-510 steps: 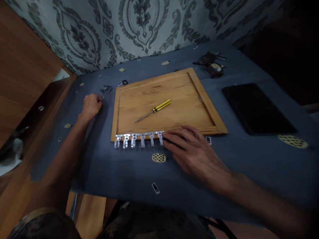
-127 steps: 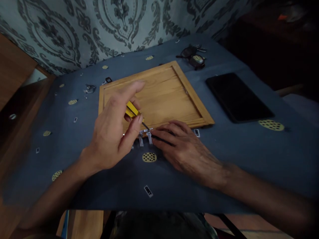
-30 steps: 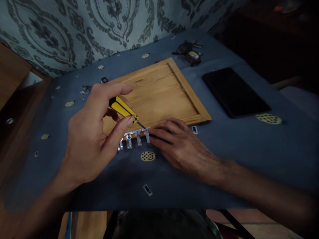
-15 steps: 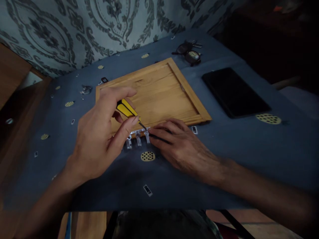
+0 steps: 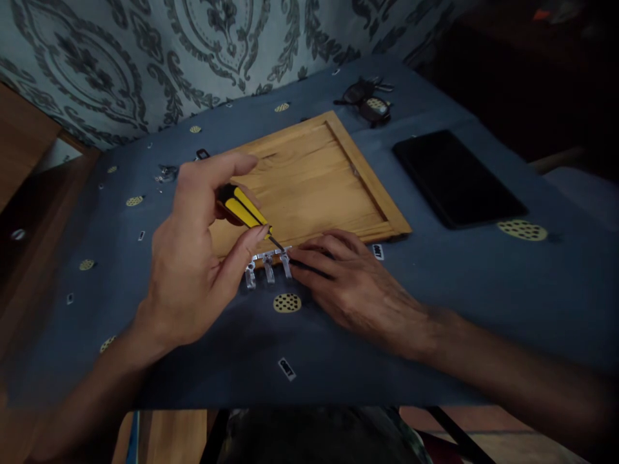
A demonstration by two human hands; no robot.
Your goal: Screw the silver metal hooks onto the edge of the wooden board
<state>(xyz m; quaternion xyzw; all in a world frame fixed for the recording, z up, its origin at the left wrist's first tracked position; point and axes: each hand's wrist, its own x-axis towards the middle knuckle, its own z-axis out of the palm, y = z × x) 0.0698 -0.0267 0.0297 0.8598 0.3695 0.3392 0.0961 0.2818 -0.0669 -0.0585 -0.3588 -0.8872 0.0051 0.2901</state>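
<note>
A yellow and black screwdriver [image 5: 245, 211] is held between the thumb and fingers of my left hand [image 5: 193, 258], its forefinger raised off the handle. The thin shaft slants down to the right, and its tip meets a clear and metal hook rack [image 5: 269, 266] at the near edge of a framed wooden board [image 5: 300, 180]. Several small hooks hang off that edge. My right hand [image 5: 353, 290] lies at the rack's right end, fingers bent and close together against it and the board's edge. What its fingertips grip is hidden.
A black tablet [image 5: 457, 177] lies right of the board on the blue patterned tablecloth [image 5: 338, 367]. Dark glasses [image 5: 365, 102] with keys beside them are at the back. Small metal pieces [image 5: 167, 173] lie at the left. A patterned curtain [image 5: 217, 45] hangs behind.
My left hand's fingers have shifted slightly left around the screwdriver handle, and the handle has turned. The screwdriver tip, my right hand and the board look unmoved.
</note>
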